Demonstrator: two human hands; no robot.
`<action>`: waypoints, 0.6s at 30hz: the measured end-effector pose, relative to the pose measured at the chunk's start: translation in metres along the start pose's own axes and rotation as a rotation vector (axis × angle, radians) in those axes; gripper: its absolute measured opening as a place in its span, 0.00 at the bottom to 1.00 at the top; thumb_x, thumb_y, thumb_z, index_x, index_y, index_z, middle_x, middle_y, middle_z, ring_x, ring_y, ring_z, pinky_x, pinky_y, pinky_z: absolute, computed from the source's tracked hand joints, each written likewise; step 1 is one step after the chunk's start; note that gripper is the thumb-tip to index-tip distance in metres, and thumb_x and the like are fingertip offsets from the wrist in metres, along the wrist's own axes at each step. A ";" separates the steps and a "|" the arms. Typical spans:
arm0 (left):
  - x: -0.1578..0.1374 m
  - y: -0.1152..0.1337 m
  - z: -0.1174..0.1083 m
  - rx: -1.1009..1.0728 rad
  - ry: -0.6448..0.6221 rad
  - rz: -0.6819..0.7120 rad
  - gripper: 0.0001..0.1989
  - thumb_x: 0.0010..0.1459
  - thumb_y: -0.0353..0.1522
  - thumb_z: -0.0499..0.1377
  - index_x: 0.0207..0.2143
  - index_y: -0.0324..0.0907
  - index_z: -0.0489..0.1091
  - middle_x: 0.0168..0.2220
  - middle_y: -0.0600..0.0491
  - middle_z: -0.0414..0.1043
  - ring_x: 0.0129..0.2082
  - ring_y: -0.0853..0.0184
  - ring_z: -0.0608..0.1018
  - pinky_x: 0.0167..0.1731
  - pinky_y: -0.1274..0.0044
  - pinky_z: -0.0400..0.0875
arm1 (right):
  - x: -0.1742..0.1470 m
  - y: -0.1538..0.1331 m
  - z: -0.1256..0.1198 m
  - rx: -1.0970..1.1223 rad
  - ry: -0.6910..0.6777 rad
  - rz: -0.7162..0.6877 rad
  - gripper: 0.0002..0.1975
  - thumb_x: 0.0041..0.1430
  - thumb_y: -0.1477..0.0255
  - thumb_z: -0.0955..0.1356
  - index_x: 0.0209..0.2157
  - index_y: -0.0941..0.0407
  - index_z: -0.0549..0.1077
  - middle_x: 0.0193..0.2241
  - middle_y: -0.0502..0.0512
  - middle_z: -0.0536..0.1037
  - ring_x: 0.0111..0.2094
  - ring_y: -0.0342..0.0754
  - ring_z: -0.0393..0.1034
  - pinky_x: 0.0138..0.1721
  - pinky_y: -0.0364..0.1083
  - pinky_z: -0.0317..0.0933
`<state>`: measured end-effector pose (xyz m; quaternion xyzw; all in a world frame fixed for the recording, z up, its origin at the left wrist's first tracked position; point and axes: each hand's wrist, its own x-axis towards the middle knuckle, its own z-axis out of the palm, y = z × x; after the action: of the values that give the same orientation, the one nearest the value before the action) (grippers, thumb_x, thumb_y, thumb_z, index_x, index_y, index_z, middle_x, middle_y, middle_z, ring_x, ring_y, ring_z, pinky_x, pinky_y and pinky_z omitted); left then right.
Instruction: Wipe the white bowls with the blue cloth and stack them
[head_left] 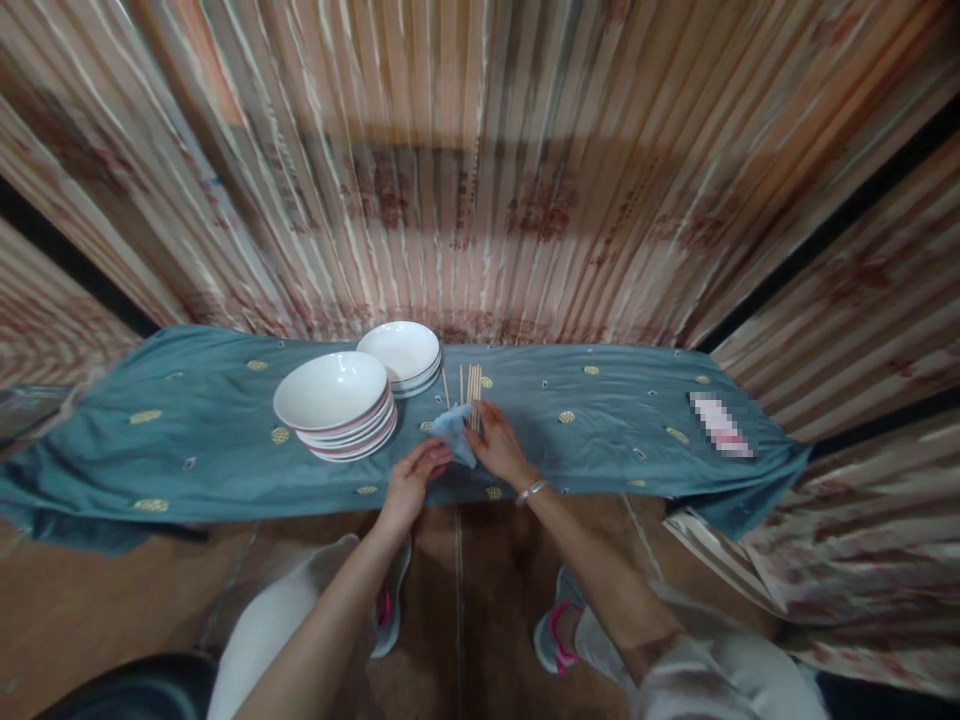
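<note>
A light blue cloth (pixel 452 432) is bunched between my two hands, above the front half of the table. My left hand (pixel 412 478) has its fingers closed at the cloth's lower left edge. From the right, my right hand (pixel 496 440) pinches the cloth, with its fingertips partly hidden in the folds. Wooden chopsticks (pixel 475 385) lie close together just behind my right hand, their near ends covered by it. One separate chopstick (pixel 445 388) reaches up from behind the cloth; I cannot tell whether it is held.
A stack of large white bowls (pixel 334 390) stands left of my hands, with a stack of smaller white dishes (pixel 401 348) behind it. A blurred-out flat object (pixel 720 425) lies at the right end. A patterned green cloth (pixel 217 440) covers the narrow table; a pleated curtain (pixel 480 200) hangs behind.
</note>
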<state>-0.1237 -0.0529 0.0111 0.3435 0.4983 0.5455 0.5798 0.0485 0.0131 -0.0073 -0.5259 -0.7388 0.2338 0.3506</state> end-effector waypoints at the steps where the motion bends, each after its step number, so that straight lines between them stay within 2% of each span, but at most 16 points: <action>1: -0.003 0.002 -0.006 0.003 0.008 0.006 0.30 0.38 0.50 0.70 0.40 0.39 0.77 0.38 0.44 0.82 0.41 0.56 0.82 0.48 0.62 0.73 | 0.005 -0.008 0.006 0.009 -0.009 -0.013 0.30 0.60 0.64 0.66 0.62 0.56 0.62 0.63 0.63 0.65 0.67 0.60 0.55 0.67 0.61 0.49; 4: -0.013 0.009 -0.019 0.023 0.045 0.032 0.32 0.37 0.51 0.70 0.40 0.38 0.77 0.37 0.44 0.81 0.39 0.57 0.82 0.48 0.62 0.74 | 0.010 -0.031 0.019 0.053 -0.024 -0.058 0.32 0.59 0.62 0.67 0.63 0.58 0.62 0.64 0.65 0.63 0.67 0.61 0.52 0.67 0.61 0.47; 8: -0.034 0.031 -0.030 0.047 0.087 0.133 0.31 0.41 0.51 0.69 0.41 0.37 0.76 0.38 0.43 0.81 0.41 0.56 0.82 0.48 0.62 0.74 | 0.012 -0.061 0.029 0.152 0.002 -0.077 0.30 0.63 0.61 0.64 0.63 0.58 0.62 0.64 0.63 0.64 0.67 0.56 0.53 0.68 0.56 0.46; 11: -0.052 0.054 -0.045 0.113 0.173 0.299 0.28 0.48 0.49 0.66 0.44 0.38 0.76 0.42 0.43 0.80 0.43 0.56 0.81 0.50 0.62 0.73 | 0.022 -0.085 0.033 0.248 0.016 -0.047 0.30 0.64 0.58 0.61 0.64 0.57 0.62 0.65 0.60 0.63 0.67 0.54 0.54 0.69 0.55 0.45; 13: -0.056 0.068 -0.061 0.207 0.294 0.457 0.28 0.53 0.49 0.63 0.49 0.40 0.74 0.48 0.43 0.78 0.49 0.55 0.78 0.54 0.64 0.70 | 0.033 -0.101 0.037 0.320 0.008 -0.004 0.32 0.64 0.55 0.61 0.64 0.56 0.61 0.66 0.58 0.62 0.67 0.54 0.54 0.69 0.54 0.44; 16: -0.044 0.081 -0.090 0.424 0.517 0.654 0.33 0.55 0.48 0.62 0.59 0.44 0.67 0.63 0.43 0.64 0.63 0.54 0.67 0.60 0.66 0.63 | 0.050 -0.123 0.045 0.424 -0.018 0.090 0.37 0.62 0.52 0.63 0.67 0.56 0.56 0.68 0.57 0.57 0.69 0.53 0.49 0.70 0.53 0.40; 18: -0.026 0.082 -0.106 0.442 0.631 0.608 0.41 0.53 0.49 0.62 0.65 0.43 0.58 0.69 0.40 0.53 0.67 0.52 0.59 0.63 0.63 0.57 | 0.059 -0.134 0.051 0.457 -0.049 0.174 0.40 0.62 0.51 0.63 0.68 0.59 0.53 0.69 0.59 0.54 0.70 0.53 0.45 0.70 0.52 0.37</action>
<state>-0.2463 -0.0795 0.0654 0.4063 0.6307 0.6486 0.1284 -0.0847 0.0245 0.0719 -0.4889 -0.6270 0.4368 0.4207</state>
